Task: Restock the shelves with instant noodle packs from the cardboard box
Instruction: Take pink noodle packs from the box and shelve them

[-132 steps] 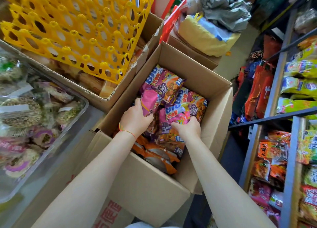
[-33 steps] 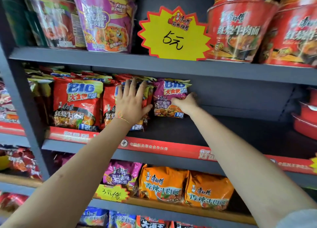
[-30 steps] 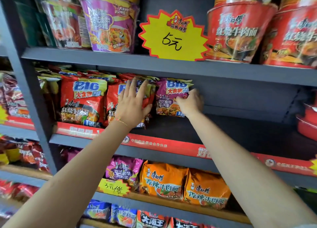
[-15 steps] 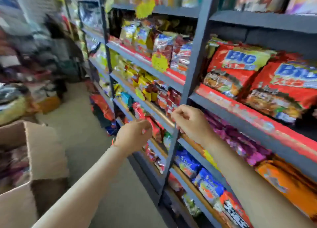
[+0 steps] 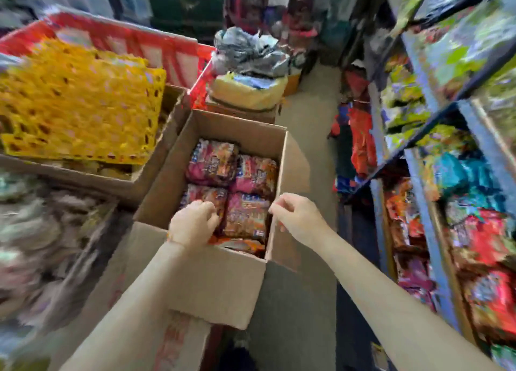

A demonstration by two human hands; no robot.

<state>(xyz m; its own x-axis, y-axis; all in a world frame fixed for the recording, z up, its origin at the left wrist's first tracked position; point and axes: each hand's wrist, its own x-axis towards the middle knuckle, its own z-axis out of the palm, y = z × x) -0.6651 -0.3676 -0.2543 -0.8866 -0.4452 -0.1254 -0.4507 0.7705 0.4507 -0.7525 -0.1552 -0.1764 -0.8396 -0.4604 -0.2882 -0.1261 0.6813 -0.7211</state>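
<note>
Two hands reach over the box point(image 5: 212, 284) at frame centre: the left hand point(image 5: 192, 225), fingers loosely curled, rests on the noodle packs point(image 5: 243, 214) inside, grasp unclear; the right hand point(image 5: 298, 217) hovers empty at the rim. Shelves point(image 5: 435, 119) stand right.

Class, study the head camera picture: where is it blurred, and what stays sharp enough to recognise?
Head view: motion blur smears the shelves and yellow crate; the cardboard box, noodle packs and both hands, left hand, right hand, stay recognisable, pack print unreadable.
</note>
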